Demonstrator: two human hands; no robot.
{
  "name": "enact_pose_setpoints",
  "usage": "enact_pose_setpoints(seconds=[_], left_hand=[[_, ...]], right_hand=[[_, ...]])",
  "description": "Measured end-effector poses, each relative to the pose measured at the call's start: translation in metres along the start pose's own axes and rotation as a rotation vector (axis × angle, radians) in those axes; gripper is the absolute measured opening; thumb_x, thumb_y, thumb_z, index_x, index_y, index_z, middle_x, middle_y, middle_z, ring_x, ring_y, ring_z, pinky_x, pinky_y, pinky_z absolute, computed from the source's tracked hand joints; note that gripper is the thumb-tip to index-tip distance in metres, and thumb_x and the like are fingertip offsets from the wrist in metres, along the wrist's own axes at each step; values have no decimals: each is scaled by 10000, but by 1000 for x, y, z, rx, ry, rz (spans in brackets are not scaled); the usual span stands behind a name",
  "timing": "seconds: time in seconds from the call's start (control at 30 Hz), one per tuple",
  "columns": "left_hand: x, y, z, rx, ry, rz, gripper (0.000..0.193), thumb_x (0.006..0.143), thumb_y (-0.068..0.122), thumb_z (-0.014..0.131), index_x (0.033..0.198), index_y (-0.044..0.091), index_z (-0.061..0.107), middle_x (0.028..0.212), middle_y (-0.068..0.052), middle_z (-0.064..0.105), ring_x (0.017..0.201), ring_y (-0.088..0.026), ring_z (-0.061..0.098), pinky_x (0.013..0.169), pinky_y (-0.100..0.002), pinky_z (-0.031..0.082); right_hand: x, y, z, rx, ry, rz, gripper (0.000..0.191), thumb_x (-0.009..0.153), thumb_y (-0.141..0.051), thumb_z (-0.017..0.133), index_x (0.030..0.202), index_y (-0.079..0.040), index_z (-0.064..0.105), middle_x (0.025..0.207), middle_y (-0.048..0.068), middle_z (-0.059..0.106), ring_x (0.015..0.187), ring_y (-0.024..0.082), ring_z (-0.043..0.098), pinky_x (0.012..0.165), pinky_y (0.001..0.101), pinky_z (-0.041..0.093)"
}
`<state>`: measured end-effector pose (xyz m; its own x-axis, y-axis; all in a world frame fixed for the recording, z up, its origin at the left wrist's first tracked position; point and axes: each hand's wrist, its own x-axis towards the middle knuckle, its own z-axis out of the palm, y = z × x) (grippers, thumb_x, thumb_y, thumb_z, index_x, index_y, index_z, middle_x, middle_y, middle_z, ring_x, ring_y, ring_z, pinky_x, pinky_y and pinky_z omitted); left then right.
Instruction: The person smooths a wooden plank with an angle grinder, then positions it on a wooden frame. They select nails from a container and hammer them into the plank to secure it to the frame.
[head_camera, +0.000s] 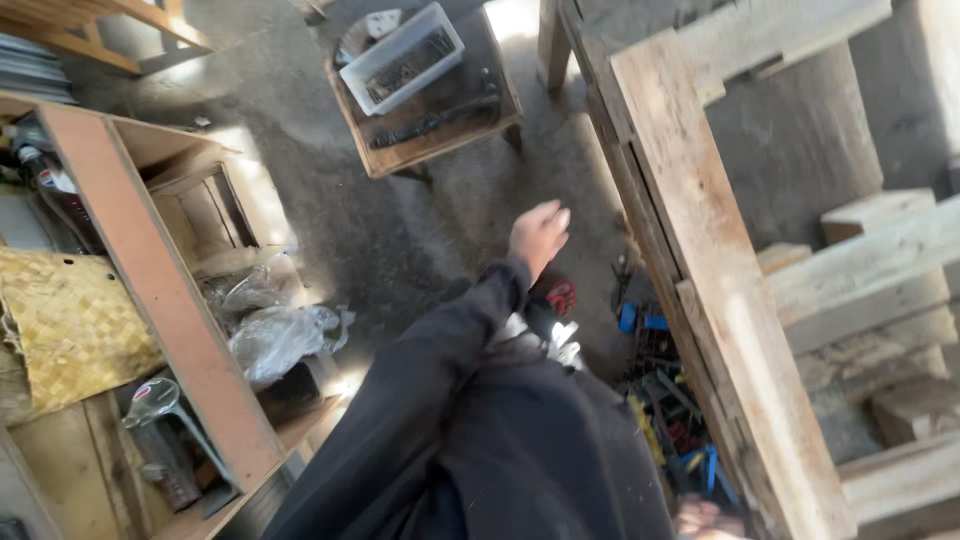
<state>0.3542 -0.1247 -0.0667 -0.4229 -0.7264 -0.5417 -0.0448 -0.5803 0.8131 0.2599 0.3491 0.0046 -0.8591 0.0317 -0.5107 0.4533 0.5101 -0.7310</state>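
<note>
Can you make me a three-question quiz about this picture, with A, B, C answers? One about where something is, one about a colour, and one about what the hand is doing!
1. Where is the white plastic tray?
A. On the small wooden table
B. Inside the woven basket
C. On the person's lap

2. What colour is the sleeve on the stretched-out arm?
A. Bright yellow
B. Black
C. White

3. What is the left hand doing?
A. Gripping a hammer
B. Holding a plastic bag
C. Holding nothing, reaching out over the floor

Answers:
1. A, the tray sits on the small wooden table at the top of the view.
2. B, the sleeve is dark black from shoulder to wrist.
3. C, the hand is empty, with only the grey floor under it.
</note>
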Motion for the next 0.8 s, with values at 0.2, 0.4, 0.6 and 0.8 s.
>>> enact_pose_setpoints(seconds=[0.2,0.4,0.6,0.8], left_hand=[[-44,-26,-75,-121,-55,-205,343,970,190,686,1285,55,661,825,39,609,633,-50,497,490,-227,359],[-33,25,-81,-145,-160,-177,410,983,291,715,1257,-13,739,990,-69,711,833,-106,626,704,-254,491],[31,88,-176,-396,-69,-141,346,1046,276,627,1184,-20,742,964,-8,708,852,-84,630,757,-252,519],[143,102,-302,-167,192,-46,327,1031,229,674,1226,-29,723,905,-10,672,820,-96,584,734,-260,489]], right_hand=[[-15,-45,166,-154,-599,-128,235,1060,-200,641,1146,12,695,947,65,682,830,142,608,741,272,503],[-32,-169,343,-274,-944,-502,214,1010,-197,652,1105,-12,703,949,28,710,878,92,635,797,244,522],[-87,-239,512,-434,-1070,-266,193,997,-198,647,1081,-30,691,859,56,696,721,116,637,639,282,529],[-104,-253,688,-564,-1100,-640,151,994,-152,690,1069,-23,710,809,80,684,726,113,605,662,280,513]])
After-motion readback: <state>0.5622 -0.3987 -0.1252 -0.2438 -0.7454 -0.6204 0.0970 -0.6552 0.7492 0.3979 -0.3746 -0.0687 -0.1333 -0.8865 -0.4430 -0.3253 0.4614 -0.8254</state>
